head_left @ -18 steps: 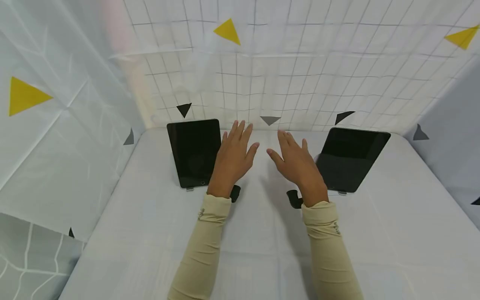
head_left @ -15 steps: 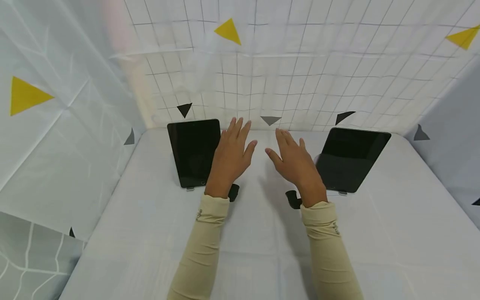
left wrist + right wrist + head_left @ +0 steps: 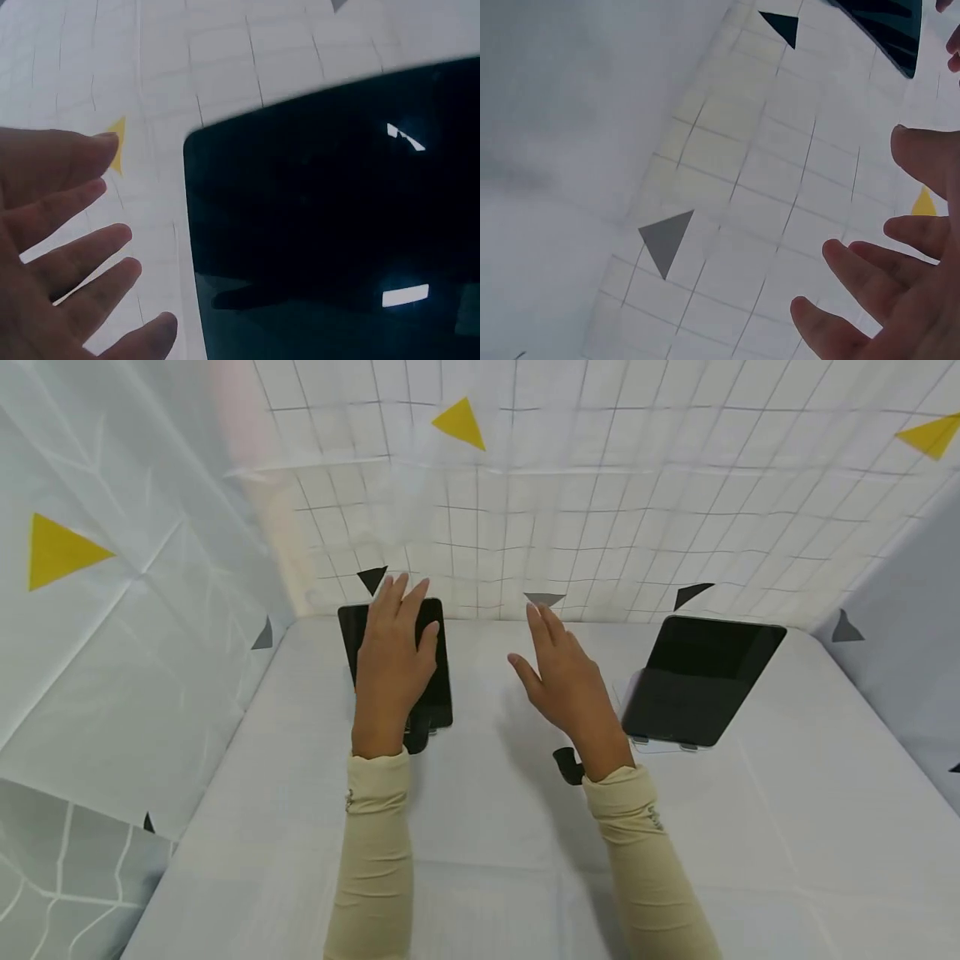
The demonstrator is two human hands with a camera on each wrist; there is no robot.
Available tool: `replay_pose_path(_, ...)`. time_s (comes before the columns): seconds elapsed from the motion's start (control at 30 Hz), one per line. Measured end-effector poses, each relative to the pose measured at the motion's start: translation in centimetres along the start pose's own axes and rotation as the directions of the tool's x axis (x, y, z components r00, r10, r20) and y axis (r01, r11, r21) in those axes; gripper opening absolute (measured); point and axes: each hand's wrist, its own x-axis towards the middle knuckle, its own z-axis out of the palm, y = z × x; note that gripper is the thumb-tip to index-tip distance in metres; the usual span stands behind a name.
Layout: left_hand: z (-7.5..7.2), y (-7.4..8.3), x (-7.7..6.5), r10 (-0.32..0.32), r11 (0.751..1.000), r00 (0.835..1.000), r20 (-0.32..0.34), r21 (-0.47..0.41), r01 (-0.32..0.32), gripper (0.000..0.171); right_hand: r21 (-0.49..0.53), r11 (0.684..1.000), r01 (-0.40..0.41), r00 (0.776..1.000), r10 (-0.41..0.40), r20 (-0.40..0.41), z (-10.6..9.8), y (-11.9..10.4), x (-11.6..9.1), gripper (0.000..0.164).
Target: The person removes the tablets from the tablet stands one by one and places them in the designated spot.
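My left hand (image 3: 393, 664) is held over the left tablet (image 3: 440, 681) in the head view, fingers straight, covering much of its dark screen. Seen from the left wrist, that tablet (image 3: 322, 217) stands tilted, with a visible space between its edge and the spread fingers (image 3: 97, 240). My right hand (image 3: 567, 685) hovers above the table between the two tablets, thumb apart and fingers extended, holding nothing. To its right leans the other tablet (image 3: 705, 681), its screen dark. In the right wrist view, fingers (image 3: 862, 281) spread at the right side, below a tablet corner (image 3: 900, 37).
A white cloth covers the table (image 3: 487, 827). Behind it rises a gridded white sheet (image 3: 570, 493) bearing yellow (image 3: 461, 422) and dark triangles (image 3: 692, 596). Pale sheeting (image 3: 135, 635) closes the left side. A small black device (image 3: 567, 766) sits at my right wrist.
My left hand has moved left, from beside the left tablet to over its screen. The right hand has shifted slightly left and upward, away from the right tablet.
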Motion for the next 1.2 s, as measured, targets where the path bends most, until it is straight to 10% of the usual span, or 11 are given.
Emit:
replay_pose_path(0.6,-3.9,-4.7,-1.2,-0.312,0.950,0.949,0.047,-0.014,0.313,0.055,-0.073,0.968,0.241,0.960,-0.249,-0.125,3.8,-3.0,-0.1,0.048)
replay_pose_path(1.2,-4.9,-7.7,-2.6,-0.516,0.849,0.832,0.203,-0.011,0.529,0.028,0.121,0.988,0.096,0.991,-0.107,0.082,8.6,-4.5,0.0,0.032)
